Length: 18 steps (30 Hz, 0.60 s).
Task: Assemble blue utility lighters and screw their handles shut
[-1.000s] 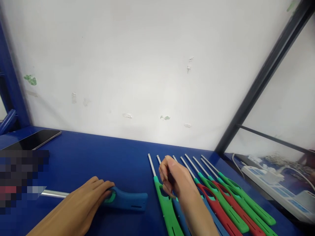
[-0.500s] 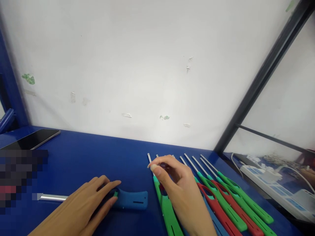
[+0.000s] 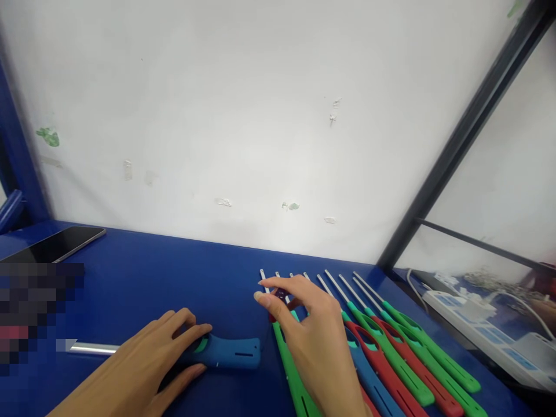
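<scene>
Blue lighter: While its silver tube point(image 3: 93, 348) points left toward a pixelated patch, the blue lighter point(image 3: 237, 353) lies crosswise on the blue table point(image 3: 191, 260), left of the row of lighters, its handle end toward the row.
Left hand: The left hand point(image 3: 152, 353) lies over the middle of the blue lighter; it is closed around the handle near the trigger opening, index finger at the far edge, thumb at the near edge.
Right hand: The right hand point(image 3: 313, 336) is above the left part of the row, index finger and thumb bent toward each other with their tips apart; the other fingers are mostly hidden, so whether it grips anything cannot be told.
Row of lighters: Green, red and blue handles lie side by side, tubes aimed at the wall; a green lighter point(image 3: 299, 385) is partly under the right hand, and a red lighter point(image 3: 393, 376) is farther right.
Phone: A dark-screened phone point(image 3: 61, 243) lies at the table's far left.
Power strip: A white power strip point(image 3: 482, 333) with plugs sits right of the table, beyond the dark post point(image 3: 460, 127).
Wall: The white wall point(image 3: 226, 116) behind bears scuffs and green marks.
</scene>
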### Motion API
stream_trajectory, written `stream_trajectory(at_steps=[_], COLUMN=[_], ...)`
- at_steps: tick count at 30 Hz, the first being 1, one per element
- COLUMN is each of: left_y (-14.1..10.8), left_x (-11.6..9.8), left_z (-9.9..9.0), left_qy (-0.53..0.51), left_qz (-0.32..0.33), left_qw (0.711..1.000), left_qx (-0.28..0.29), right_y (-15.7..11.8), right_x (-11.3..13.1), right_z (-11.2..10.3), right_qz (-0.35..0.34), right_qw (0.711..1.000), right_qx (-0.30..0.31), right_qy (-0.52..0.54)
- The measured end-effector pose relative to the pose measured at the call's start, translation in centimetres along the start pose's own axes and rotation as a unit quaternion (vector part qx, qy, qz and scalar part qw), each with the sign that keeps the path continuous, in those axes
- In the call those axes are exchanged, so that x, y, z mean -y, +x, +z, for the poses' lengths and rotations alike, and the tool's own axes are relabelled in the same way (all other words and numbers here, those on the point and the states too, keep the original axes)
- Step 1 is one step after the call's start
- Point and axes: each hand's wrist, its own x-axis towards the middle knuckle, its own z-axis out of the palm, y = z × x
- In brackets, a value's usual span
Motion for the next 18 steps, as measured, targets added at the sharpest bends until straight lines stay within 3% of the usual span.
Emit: stream_trajectory(at_steps=[6,12,18], left_y=[-0.1,-0.8,-0.1], left_x=[-0.5,-0.8,-1.4], left_z=[0.6,2.1,1.4], left_qy=[0.007,0.030,0.030], left_qz=[-0.009,-0.014,-0.008], left_qw=[1.000,0.998,0.998], left_qx=[-0.022,-0.053,-0.046], right_y=[-0.1,-0.2,0.1], right_x=[0.5,0.5,-0.2], right_z=[0.0,-0.1,0.2], right_qz=[-0.026,-0.008,-0.008], right_qw=[0.999,1.000,0.999], right_qx=[-0.024,0.006,-0.033], right_qy=[0.013,0.005,-0.023])
